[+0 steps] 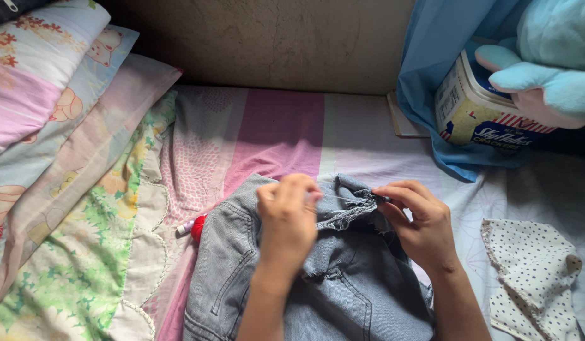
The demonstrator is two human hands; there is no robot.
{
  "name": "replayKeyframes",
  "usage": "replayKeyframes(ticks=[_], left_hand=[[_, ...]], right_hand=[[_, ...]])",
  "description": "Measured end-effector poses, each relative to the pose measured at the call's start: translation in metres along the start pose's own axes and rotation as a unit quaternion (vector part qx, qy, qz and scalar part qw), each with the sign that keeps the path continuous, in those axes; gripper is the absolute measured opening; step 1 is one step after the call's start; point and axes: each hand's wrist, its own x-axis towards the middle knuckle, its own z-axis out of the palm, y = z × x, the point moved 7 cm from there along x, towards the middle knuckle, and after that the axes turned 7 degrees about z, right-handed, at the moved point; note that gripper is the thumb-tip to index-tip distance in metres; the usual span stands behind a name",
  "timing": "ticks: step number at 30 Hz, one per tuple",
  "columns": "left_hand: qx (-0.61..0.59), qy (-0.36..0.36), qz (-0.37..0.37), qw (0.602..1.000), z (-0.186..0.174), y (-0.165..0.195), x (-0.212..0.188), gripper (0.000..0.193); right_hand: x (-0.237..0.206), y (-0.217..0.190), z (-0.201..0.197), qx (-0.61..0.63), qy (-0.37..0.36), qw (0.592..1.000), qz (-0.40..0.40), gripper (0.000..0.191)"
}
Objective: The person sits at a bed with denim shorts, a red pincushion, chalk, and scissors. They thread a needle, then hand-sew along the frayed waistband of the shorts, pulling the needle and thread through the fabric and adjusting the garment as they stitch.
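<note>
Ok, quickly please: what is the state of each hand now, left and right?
Left hand: closed, pinching the grey denim garment near its frayed edge.
Right hand: closed, fingertips pinching the frayed edge of the same garment.

Both forearms are bare, sleeveless to the frame's edge, with no rings or watch.

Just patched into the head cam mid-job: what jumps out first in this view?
Front and centre, two hands work a grey denim garment on the bed: the left hand bunches the fabric, and the right hand pinches its frayed edge. A small red object lies just left of the denim. A light blue plush toy rests on a printed tin at upper right.
</note>
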Motion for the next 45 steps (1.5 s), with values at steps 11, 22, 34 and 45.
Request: replayKeyframes(ticks=[11, 22, 34, 45], left_hand=[[0.014, 0.063, -0.041, 0.997, -0.025, -0.009, 0.003, 0.028], [-0.055, -0.019, 0.001, 0.998, 0.008, 0.026, -0.002, 0.017], [-0.074, -0.011, -0.001, 0.997, 0.006, 0.024, 0.000, 0.015], [0.019, 0.129, -0.061, 0.990, -0.038, -0.029, 0.002, 0.005]], right_hand=[[0.000, 0.002, 0.003, 0.012, -0.009, 1.000, 0.007, 0.029], [-0.005, -0.008, 0.003, 0.019, -0.005, 1.000, -0.020, 0.030], [-0.004, -0.006, 0.004, 0.033, -0.010, 0.999, -0.015, 0.031], [-0.003, -0.002, 0.001, 0.012, -0.004, 1.000, -0.002, 0.030]])
